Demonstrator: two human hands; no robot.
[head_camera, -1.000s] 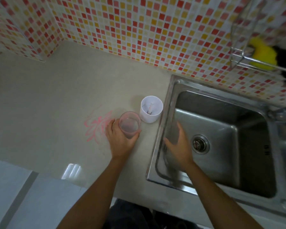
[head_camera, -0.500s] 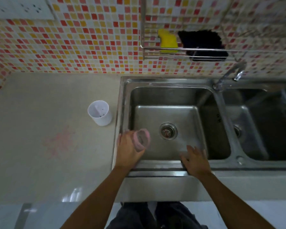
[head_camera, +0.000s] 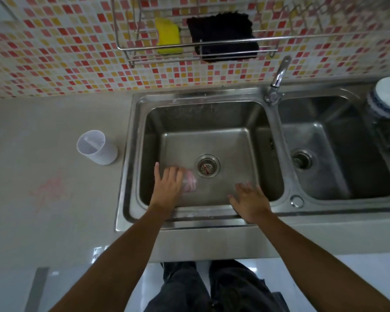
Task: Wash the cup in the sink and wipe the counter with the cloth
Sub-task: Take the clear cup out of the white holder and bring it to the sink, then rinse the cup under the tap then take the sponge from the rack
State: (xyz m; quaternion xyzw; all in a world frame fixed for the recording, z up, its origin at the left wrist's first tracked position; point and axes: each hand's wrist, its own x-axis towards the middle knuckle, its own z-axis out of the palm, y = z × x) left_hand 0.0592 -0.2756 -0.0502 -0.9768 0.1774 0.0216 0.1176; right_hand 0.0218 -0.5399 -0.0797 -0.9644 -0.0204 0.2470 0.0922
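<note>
Now lowered from counter into left basin of steel sink (head_camera: 266, 212): translucent pink plastic cup (head_camera: 190, 183), grasped by left hand (head_camera: 167, 188). Right hand (head_camera: 250, 199) loose-fingered, grasping nothing. Tap unopened; washing next.

**One camera, looking down from the head**

There is only one view, so no part of the scene is shared with another. The camera sits on the person's head and looks forward and down. The sink (head_camera: 203, 154) is the landmark, and it lies almost straight below, in the middle of the picture. The camera is near enough that both arms reach in from the bottom edge. Behind the sink, the tiled wall (head_camera: 54, 52) fills the top. To the left of the sink, the bench (head_camera: 43, 221) spreads out. The wide lens bends straight lines near the edges. Below the sink, the floor (head_camera: 358, 278) shows.
</note>
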